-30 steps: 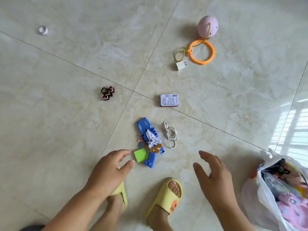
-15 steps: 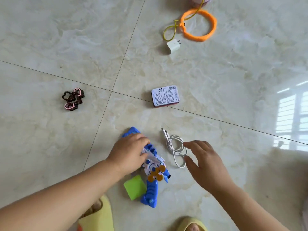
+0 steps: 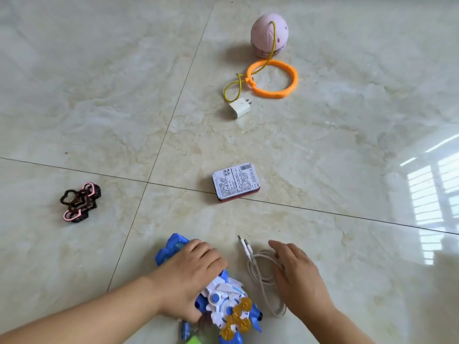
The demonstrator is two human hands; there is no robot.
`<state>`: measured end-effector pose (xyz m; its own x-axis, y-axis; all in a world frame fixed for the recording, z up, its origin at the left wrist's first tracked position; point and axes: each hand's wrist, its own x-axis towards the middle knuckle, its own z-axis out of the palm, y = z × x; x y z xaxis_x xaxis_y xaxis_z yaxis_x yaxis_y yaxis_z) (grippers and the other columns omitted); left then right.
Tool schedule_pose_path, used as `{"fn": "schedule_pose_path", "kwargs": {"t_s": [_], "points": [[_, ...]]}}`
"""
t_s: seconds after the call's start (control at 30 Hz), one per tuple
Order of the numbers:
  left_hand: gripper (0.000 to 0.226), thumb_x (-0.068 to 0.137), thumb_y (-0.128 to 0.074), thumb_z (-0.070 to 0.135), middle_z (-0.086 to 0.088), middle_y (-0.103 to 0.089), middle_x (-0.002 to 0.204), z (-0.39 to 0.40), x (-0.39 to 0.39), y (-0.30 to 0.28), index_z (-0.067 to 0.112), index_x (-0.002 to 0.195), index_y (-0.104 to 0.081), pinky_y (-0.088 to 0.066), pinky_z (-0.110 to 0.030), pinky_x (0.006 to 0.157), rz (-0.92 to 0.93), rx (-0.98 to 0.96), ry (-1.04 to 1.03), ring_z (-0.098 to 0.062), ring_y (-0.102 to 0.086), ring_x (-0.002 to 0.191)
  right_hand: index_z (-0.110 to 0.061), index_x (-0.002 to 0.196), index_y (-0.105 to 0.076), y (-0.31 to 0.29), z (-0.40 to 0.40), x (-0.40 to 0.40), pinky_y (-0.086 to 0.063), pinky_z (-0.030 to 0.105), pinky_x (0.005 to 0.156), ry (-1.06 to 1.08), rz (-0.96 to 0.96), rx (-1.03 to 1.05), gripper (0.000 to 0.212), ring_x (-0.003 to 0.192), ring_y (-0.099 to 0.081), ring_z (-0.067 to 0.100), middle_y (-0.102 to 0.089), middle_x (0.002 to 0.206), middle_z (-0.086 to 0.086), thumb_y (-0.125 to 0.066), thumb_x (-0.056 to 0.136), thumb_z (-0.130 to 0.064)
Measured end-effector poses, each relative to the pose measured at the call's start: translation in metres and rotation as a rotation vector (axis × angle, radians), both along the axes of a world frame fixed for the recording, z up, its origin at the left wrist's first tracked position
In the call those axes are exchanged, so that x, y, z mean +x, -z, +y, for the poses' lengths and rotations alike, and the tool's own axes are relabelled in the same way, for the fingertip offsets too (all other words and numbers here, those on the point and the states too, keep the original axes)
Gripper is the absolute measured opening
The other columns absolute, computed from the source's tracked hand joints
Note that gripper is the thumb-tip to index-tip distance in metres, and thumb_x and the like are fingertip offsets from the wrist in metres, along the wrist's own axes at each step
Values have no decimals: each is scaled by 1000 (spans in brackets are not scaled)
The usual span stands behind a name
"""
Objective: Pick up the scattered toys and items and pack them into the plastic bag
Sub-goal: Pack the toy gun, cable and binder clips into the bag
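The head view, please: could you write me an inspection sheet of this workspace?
Surface: glossy pale tiled floor with dark grout lines.
Job's things: blue robot toy under the left hand; white cable, coiled, at the right hand; tin face down on a grout line; hair clip at left; charger plug; orange ring tied by a yellow cord to the pink egg; green piece at the bottom edge.
Clutter: nothing seen.
Grippers: left hand grips the toy; right hand lies on the cable, fingers straight.
Cables: the white one, unplugged.
Surroundings: window reflection at right; bag out of view.
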<state>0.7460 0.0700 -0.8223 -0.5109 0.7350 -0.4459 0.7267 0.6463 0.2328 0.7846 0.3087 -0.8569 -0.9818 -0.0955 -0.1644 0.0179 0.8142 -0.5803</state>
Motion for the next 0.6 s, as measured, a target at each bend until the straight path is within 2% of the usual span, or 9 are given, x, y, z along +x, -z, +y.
{"fn": "schedule_pose_path", "kwargs": {"t_s": [0.1, 0.2, 0.27, 0.37, 0.43, 0.5, 0.6], "points": [[73, 41, -56, 58, 13, -51, 90, -1, -13, -13, 27, 107, -50, -27, -24, 84, 29, 51, -86, -10, -51, 80, -18, 106, -62, -5, 9, -2, -37, 12, 64, 183, -101, -134, 36, 76, -53, 15, -58, 81, -10, -60, 74, -2], [76, 42, -57, 60, 15, -51, 93, 2, -26, -24, 28, 111, -48, -27, -21, 84, 83, 93, -147, -6, -47, 85, -20, 77, -64, -17, 23, -1, -35, 10, 65, 306, 40, -165, 18, 75, -51, 17, -55, 69, -17, -63, 69, -4], [78, 42, -57, 60, 16, -51, 95, 9, -35, -31, 28, 112, -48, -29, -18, 84, 116, 121, -186, -2, -40, 88, -24, 69, -60, -26, 38, 0, -36, 11, 65, 394, 76, -221, 19, 77, -52, 12, -58, 70, -14, -64, 71, -5], [80, 41, -59, 61, 18, -53, 99, 27, -44, -40, 30, 114, -45, -34, -17, 84, 175, 148, -231, -2, -44, 91, -23, 70, -61, -42, 60, 1, -44, 15, 62, 579, 109, -369, 23, 75, -56, 7, -58, 73, -6, -65, 74, -1], [83, 41, -59, 63, 16, -55, 104, 47, -50, -45, 30, 116, -45, -30, -20, 85, 208, 176, -269, -7, -50, 97, -22, 70, -62, -58, 77, 4, -49, 21, 59, 707, 151, -447, 22, 73, -56, 6, -56, 75, -3, -64, 76, 0], [84, 43, -56, 64, 14, -55, 105, 72, -56, -53, 29, 119, -48, -30, -23, 87, 248, 218, -324, -10, -50, 101, -19, 72, -63, -72, 93, 8, -47, 16, 55, 787, 212, -455, 19, 73, -56, 6, -57, 78, -1, -64, 76, 0], [88, 43, -50, 66, 16, -48, 107, 121, -63, -72, 31, 124, -44, -29, -25, 88, 231, 276, -369, -15, -48, 107, -18, 74, -64, -95, 125, 21, -50, 19, 63, 923, 348, -442, 17, 76, -59, 10, -58, 81, -1, -66, 76, -1]]}}
